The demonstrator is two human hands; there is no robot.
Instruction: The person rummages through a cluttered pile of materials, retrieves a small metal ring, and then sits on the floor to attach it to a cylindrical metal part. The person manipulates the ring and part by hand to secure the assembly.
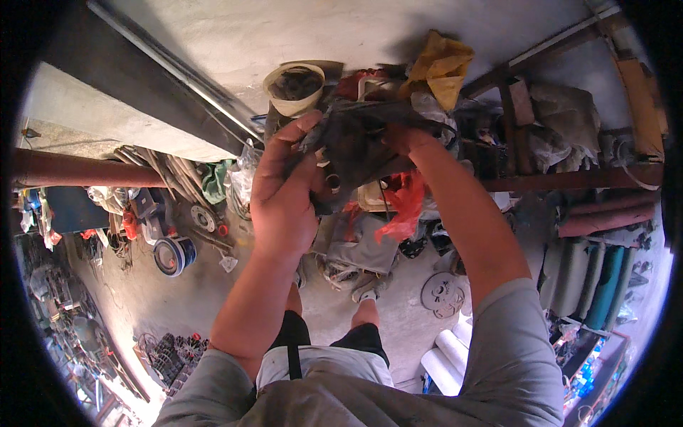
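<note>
Black bag [359, 153] clamped in the left hand [283, 181]; right hand [407, 140] at its right side, grip cannot be told; bucket [290, 107] farther off.

Closing off the gap between left hand [284, 174] and right hand [407, 139] with a dark bundle [363, 146]. Meeting a cream bucket [293, 107] past the left hand and a yellow bag [441, 67] past the right. Running into a red bag [404, 203] below the bundle. Facing a brown shelf beam [548, 183] right of the right forearm [469, 213]. Finding passing room over the floor [199, 299] between left forearm [255, 306] and blue-white reel [171, 256].
</note>
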